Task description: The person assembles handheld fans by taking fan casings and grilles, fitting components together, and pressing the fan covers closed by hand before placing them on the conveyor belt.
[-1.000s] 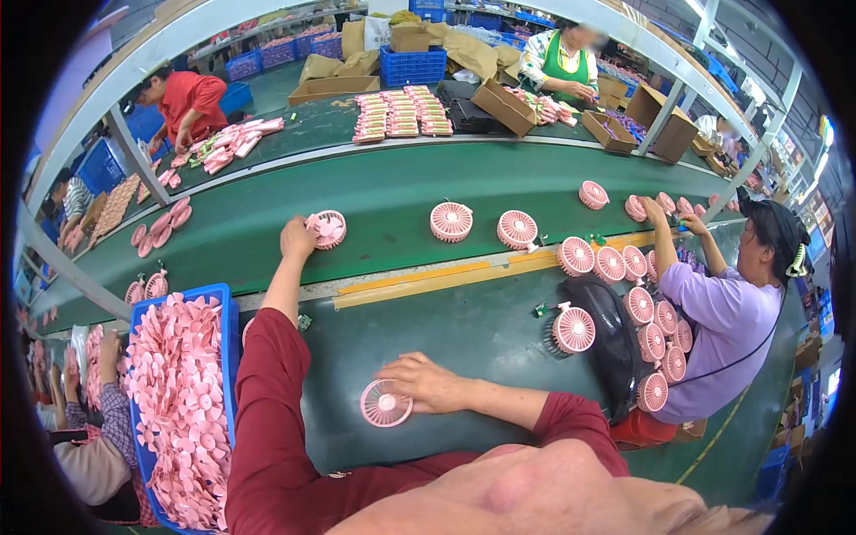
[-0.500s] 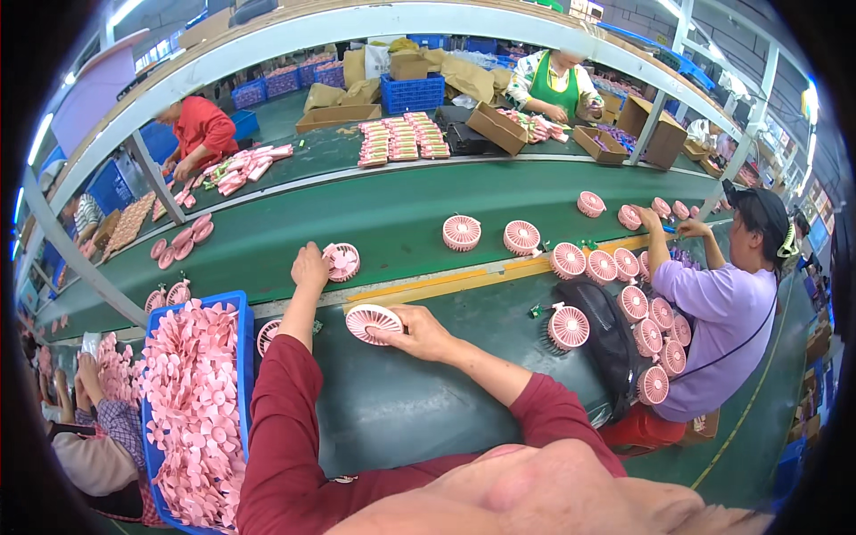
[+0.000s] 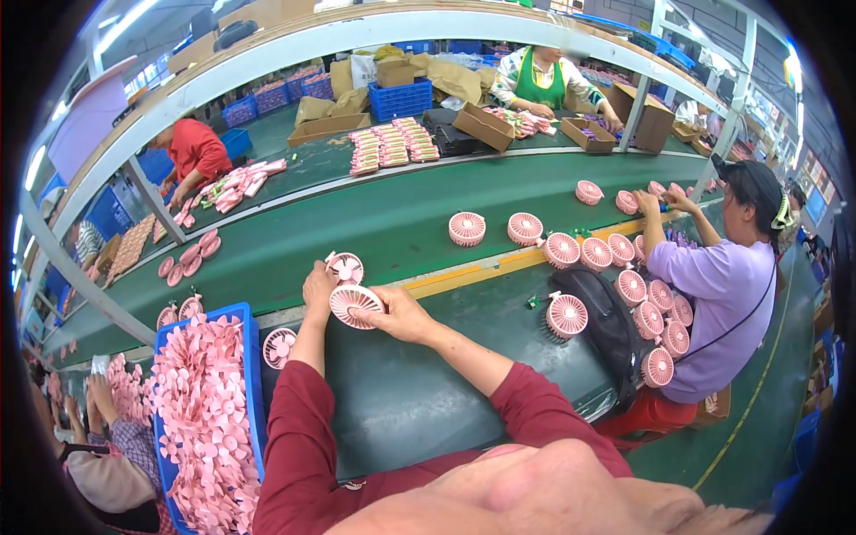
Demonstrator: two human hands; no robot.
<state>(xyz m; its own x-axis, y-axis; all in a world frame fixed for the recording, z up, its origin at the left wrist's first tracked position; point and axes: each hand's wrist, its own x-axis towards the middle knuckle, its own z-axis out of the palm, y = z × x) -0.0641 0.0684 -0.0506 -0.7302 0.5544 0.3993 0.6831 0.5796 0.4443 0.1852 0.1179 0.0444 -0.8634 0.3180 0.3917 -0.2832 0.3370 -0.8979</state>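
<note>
My left hand (image 3: 319,292) is closed around the side of a round pink fan body (image 3: 348,266), whose blades face up. In my right hand (image 3: 401,316) is a round pink slatted fan grille (image 3: 344,301), gripped at its right edge with the thumb across its face. The grille is tilted and overlaps the near edge of the fan body; whether they touch, I cannot tell. Left of my left forearm lies another open fan body (image 3: 279,348) with its blades showing. A blue bin (image 3: 252,392) heaped with pink fan blades (image 3: 205,419) stands by my left arm.
A green conveyor belt (image 3: 392,218) runs across ahead, carrying covered pink fans (image 3: 466,228). A black bag (image 3: 593,312) and several more fans lie to the right, beside a co-worker in a lilac top (image 3: 727,303). Other people work across the belt and at the far left.
My right hand has brought the grille left and up to the fan body. My left hand, with the fan body, has shifted slightly right and down. The camera view has turned a little.
</note>
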